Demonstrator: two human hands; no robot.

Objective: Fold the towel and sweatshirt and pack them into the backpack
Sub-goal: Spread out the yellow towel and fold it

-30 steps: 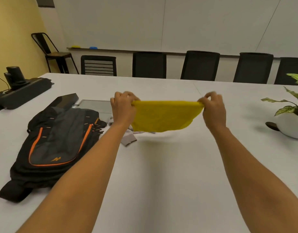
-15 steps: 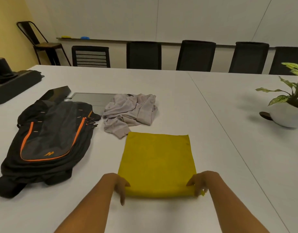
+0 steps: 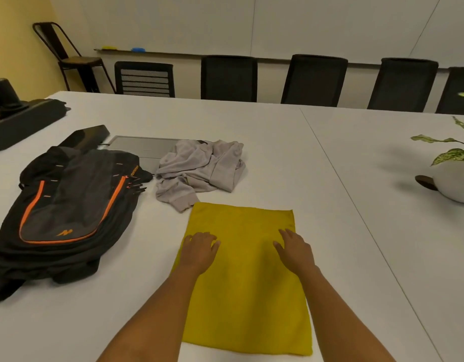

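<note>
Folding step — left hand [image 3: 199,250] and right hand [image 3: 295,250] press yellow towel [image 3: 246,296] flat, fingers straight, gripping nothing. Next is probably another fold — sweatshirt [image 3: 199,171] waits at its 11 o'clock.

My left forearm [image 3: 163,312] and right forearm [image 3: 335,312] reach in from the near side and draw closer together over the yellow towel [image 3: 246,296]. My left hand [image 3: 199,250] lies palm down on the towel's left edge, in its far half, fingers pointing away and bent a little at the tips, thumb out toward the towel's middle. My right hand [image 3: 295,250] lies palm down just inside the towel's right edge, level with the left, fingers straight and slightly spread, thumb angled inward. Neither hand grips anything.
</note>
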